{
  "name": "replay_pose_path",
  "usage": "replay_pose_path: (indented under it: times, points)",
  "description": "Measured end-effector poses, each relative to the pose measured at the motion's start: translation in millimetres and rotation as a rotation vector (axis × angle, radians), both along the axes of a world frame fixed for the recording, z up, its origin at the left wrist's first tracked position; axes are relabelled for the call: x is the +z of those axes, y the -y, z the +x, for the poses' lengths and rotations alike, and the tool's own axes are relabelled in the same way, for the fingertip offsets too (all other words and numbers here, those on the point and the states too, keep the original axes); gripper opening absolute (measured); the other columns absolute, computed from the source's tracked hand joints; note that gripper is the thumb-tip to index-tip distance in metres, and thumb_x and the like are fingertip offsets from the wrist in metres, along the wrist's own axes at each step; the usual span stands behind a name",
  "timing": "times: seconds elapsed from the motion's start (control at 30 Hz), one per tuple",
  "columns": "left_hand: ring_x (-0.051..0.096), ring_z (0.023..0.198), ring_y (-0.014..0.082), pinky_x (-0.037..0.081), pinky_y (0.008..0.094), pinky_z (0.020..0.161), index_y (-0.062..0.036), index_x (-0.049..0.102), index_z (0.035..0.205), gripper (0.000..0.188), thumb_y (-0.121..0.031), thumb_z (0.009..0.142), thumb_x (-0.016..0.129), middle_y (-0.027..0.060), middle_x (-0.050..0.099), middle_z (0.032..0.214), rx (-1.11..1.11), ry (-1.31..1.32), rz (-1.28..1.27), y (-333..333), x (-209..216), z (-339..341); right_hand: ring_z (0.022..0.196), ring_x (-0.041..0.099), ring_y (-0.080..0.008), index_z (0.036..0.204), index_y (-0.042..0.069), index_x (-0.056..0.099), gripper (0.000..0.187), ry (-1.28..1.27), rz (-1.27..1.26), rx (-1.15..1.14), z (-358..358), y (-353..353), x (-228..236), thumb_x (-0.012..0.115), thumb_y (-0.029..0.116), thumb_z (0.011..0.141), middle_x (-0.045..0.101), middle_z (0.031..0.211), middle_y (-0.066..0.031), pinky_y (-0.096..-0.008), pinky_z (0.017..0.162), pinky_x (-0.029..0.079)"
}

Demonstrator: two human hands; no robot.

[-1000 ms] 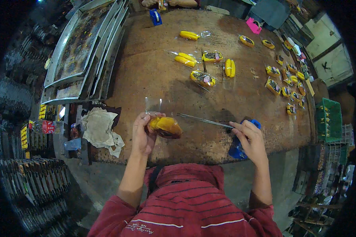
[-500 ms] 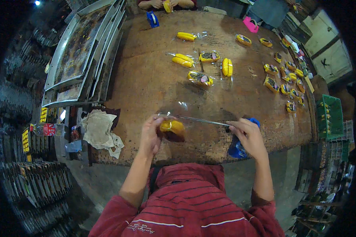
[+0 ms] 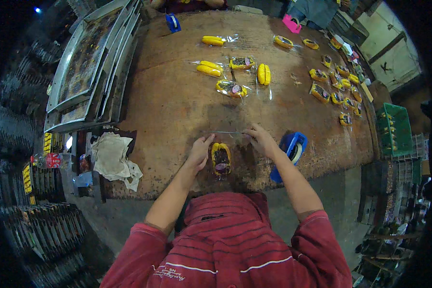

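Observation:
A thin strip of clear tape (image 3: 228,132) is stretched level between my two hands. My left hand (image 3: 200,152) pinches one end, and the fingers of my right hand (image 3: 262,140) are closed on the other. Just below the strip, beside my left fingers, a wrapped bread roll (image 3: 221,159) lies on the wooden table. It is yellow, with a dark topping and a round pinkish label at its near end. A blue tape dispenser (image 3: 293,152) stands right of my right forearm, partly behind it.
Several wrapped rolls (image 3: 232,88) lie mid-table; more sit in a cluster (image 3: 341,84) at right. Metal trays (image 3: 89,62) lean at far left, near a crumpled cloth (image 3: 113,156). A green crate (image 3: 394,129) stands past the right edge. Another person (image 3: 189,6) is at the far side.
The roll, tilted up in my left hand before, now lies flat on the table. My hands have come closer together, shortening the span of tape, and the right has moved off the dispenser.

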State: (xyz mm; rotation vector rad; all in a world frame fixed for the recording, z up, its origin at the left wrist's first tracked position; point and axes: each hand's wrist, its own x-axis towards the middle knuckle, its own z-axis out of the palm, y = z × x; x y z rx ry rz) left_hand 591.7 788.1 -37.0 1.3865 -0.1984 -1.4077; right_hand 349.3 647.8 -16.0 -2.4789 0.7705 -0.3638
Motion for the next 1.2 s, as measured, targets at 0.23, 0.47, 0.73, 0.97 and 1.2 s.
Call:
replay_pose_path:
  times: [0.23, 0.47, 0.73, 0.97, 1.2]
  points:
    - [0.070, 0.100, 0.0221, 0.054, 0.0348, 0.083, -0.0088, 0.058, 0.123, 0.025, -0.019, 0.101, 0.065, 0.0077, 0.069, 0.114, 0.285, -0.100, -0.207, 6, -16, 1, 0.096, 0.061, -0.0384, 0.109, 0.003, 0.070, 0.021, 0.079, 0.036, -0.018, 6, 9, 2, 0.068, 0.006, 0.088, 0.058, 0.101, -0.0176, -0.0444, 0.082, 0.051]
    - [0.073, 0.096, 0.0237, 0.059, 0.0374, 0.079, -0.0088, 0.058, 0.115, 0.018, -0.019, 0.102, 0.063, 0.0078, 0.071, 0.105, 0.333, -0.030, -0.262, 17, -11, 7, 0.096, 0.061, -0.0384, 0.107, 0.002, 0.069, 0.018, 0.110, -0.004, -0.027, 11, 13, 10, 0.067, 0.007, 0.089, 0.059, 0.101, -0.0179, -0.0449, 0.082, 0.051]
    - [0.074, 0.092, 0.0252, 0.059, 0.0367, 0.074, -0.0062, 0.058, 0.118, 0.024, -0.026, 0.104, 0.060, 0.0085, 0.068, 0.106, 0.274, 0.021, -0.243, 20, 1, 14, 0.095, 0.061, -0.0369, 0.111, 0.003, 0.070, 0.019, 0.128, -0.075, 0.003, 16, 21, 11, 0.064, 0.010, 0.095, 0.058, 0.104, -0.0177, -0.0440, 0.080, 0.051]
    - [0.071, 0.088, 0.0212, 0.060, 0.0371, 0.075, -0.0069, 0.062, 0.114, 0.022, -0.026, 0.102, 0.063, 0.0087, 0.071, 0.102, 0.252, 0.041, -0.236, 19, 2, 17, 0.097, 0.062, -0.0366, 0.112, 0.004, 0.071, 0.020, 0.094, -0.050, -0.004, 20, 26, 14, 0.064, 0.010, 0.095, 0.059, 0.106, -0.0179, -0.0439, 0.083, 0.051]
    - [0.072, 0.086, 0.0202, 0.059, 0.0342, 0.072, -0.0093, 0.061, 0.114, 0.022, -0.028, 0.103, 0.063, 0.0069, 0.071, 0.101, 0.232, 0.054, -0.215, 21, -2, 19, 0.096, 0.062, -0.0370, 0.110, 0.004, 0.071, 0.018, 0.102, -0.064, 0.028, 18, 31, 14, 0.065, 0.011, 0.095, 0.062, 0.105, -0.0175, -0.0446, 0.082, 0.052]
